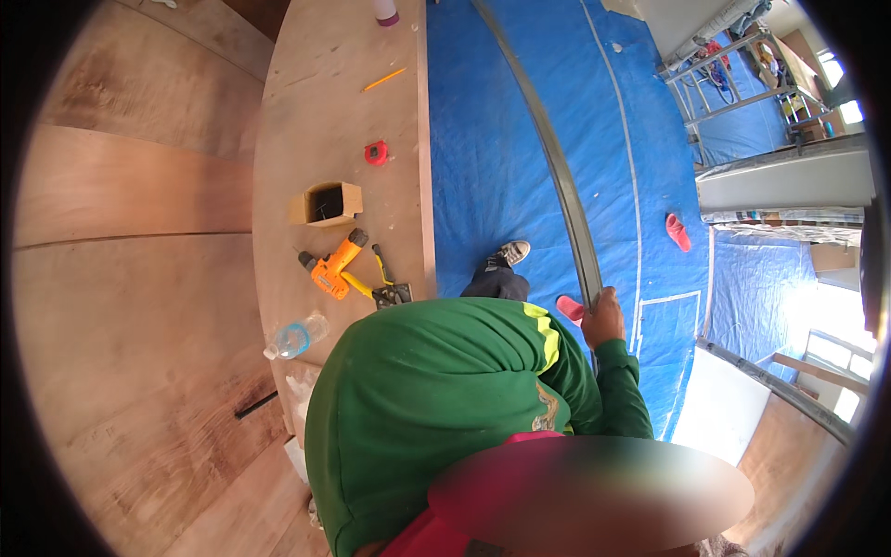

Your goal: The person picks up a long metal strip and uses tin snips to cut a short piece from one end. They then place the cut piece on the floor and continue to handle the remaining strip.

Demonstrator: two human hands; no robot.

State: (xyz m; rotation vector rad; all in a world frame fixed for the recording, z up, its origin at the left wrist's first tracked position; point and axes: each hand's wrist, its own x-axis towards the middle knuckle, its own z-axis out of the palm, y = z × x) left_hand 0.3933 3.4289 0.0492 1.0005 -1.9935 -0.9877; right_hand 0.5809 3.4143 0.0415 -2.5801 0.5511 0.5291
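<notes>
My right hand (604,316) is closed around a long grey metal strip (548,139), which runs from the top of the head view down past my green sleeve. My left hand is out of sight, with my green top covering much of the lower middle. On the plywood board (325,102) to the left are an orange cordless drill (334,271), a yellow-handled metal tool (393,293), an open cardboard box (339,200) with dark contents, a red tape measure (375,152), a yellow pencil (382,79) and a plastic bottle (295,338).
A blue sheet (492,111) covers the floor. A shoe (513,252) and a pink sandal (569,307) are beside the strip, another sandal (677,231) farther right. Metal scaffolding (724,107) stands at upper right. Plywood panels (130,325) fill the far left.
</notes>
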